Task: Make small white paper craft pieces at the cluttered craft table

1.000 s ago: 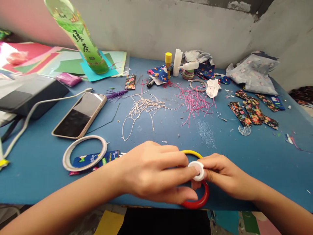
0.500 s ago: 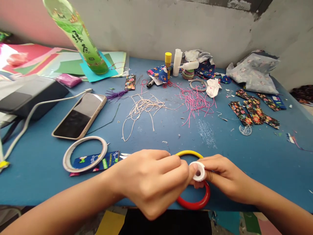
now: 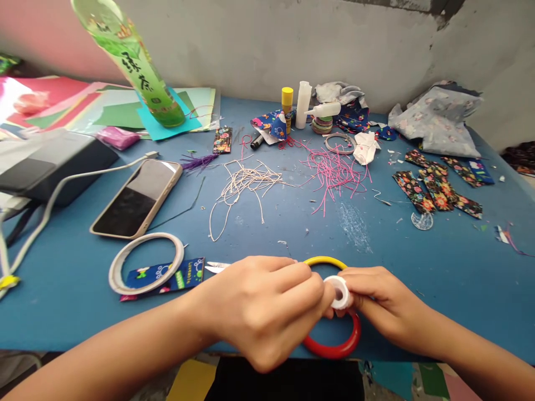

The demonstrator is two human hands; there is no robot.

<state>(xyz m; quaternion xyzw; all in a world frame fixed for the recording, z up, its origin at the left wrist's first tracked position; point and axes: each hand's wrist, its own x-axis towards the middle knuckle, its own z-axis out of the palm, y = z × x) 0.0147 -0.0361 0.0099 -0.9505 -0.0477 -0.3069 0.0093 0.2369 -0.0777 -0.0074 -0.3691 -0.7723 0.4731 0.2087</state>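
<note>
Roll (image 3: 344, 291), white, with its hole facing up toward my camera, is held over the near edge of the blue table (image 3: 271, 239), right of the middle of my view. Right hand (image 3: 387, 301) has it gripped from the side, thumb and fingers closed with no gap that I can make out. Left hand (image 3: 263, 306) comes in from the other side, back upward, fingers curled well in; a fingertip touches the rim, but I cannot tell whether finger and thumb pinch anything there.

Beneath both hands I see scissors (image 3: 336, 351) lying on the table, yellow loop farther from me, red loop nearer, the blade tips showing beyond the left hand. Over on the left, a tape ring (image 3: 116, 273) lies partly over a blue strip (image 3: 192, 273), with a phone (image 3: 136, 197) just behind it.

Past the hands, I have a tangle of pale cord (image 3: 251, 181) and, to its right, one of pink cord (image 3: 334, 172). Behind those stands a glue stick (image 3: 287, 103) beside an upright white bottle (image 3: 303, 106). Floral pieces (image 3: 437, 189) lie off to the right, near a clear moon shape (image 3: 422, 221).
</note>
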